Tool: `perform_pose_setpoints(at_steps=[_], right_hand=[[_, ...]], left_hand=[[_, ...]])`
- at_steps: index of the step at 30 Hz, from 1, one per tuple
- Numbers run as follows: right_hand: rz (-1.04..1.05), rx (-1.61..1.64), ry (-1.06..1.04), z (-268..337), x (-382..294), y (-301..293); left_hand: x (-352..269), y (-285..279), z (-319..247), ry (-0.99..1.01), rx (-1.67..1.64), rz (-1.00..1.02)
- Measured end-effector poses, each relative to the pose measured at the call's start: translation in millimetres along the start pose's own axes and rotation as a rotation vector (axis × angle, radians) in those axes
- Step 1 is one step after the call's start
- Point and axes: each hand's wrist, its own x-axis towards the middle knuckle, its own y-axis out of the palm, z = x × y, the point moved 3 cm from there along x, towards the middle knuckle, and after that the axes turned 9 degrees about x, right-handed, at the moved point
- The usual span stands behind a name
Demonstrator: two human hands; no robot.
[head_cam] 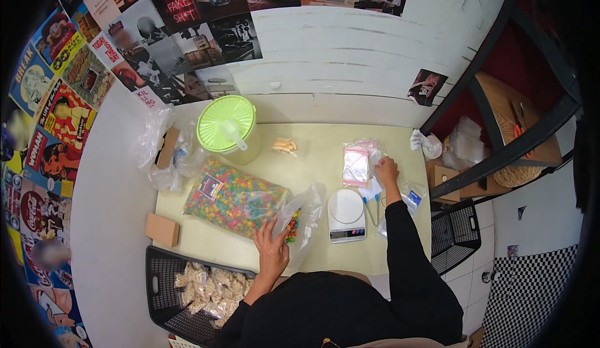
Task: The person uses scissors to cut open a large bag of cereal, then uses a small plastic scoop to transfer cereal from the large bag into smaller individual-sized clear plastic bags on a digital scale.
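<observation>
A large clear plastic bag (239, 198) full of small multicoloured pieces lies on its side on the pale table. My left hand (272, 249) rests at its open mouth, fingers spread over the plastic; whether they pinch it is unclear. Some pieces show in the opening beside the thumb. Farther right, my right hand (387, 172) has its fingertips together on a thin clear plastic bag (376, 158), at the edge of a stack of pink-edged zip bags (356, 166). Between the hands stands a white digital kitchen scale (346, 215), with nothing on its round plate.
Behind the large bag is a tub with a green lid (226, 123), a clear scoop (232, 133) on top. A small packet (285, 146) lies nearby. Blue-handled scissors (372, 207) lie beside the scale. A black crate (161, 296) of packets and a cardboard box (162, 230) sit left.
</observation>
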Motion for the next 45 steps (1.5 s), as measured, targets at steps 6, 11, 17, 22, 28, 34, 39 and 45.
perform_pose_setpoints(at_steps=[6, 11, 17, 22, 28, 34, 39, 45], right_hand=[[-0.034, 0.072, -0.388, -22, -21, 17], [-0.136, 0.136, -0.343, -67, 5, 28], [-0.190, 0.279, -0.210, -70, 3, 4], [-0.079, 0.865, 0.025, -81, -11, -27], [0.412, 1.107, -0.055, -1, -102, -80], [0.932, 0.922, -0.301, 85, -218, -113], [0.853, 0.884, -0.439, 110, -258, -115], [0.559, 0.433, -0.907, 130, -268, -134]], left_hand=[[2, 3, -1, 0.027, -0.007, -0.007], [5, 2, -7, 0.075, -0.017, 0.003], [-1, -1, -10, 0.078, -0.014, -0.033], [4, -3, -24, 0.170, -0.051, -0.041], [28, -3, -61, 0.324, -0.235, -0.079], [59, -1, -95, 0.373, -0.543, 0.290], [50, 18, -91, 0.243, -0.857, 0.936], [37, 29, -76, 0.009, -1.055, 0.814]])
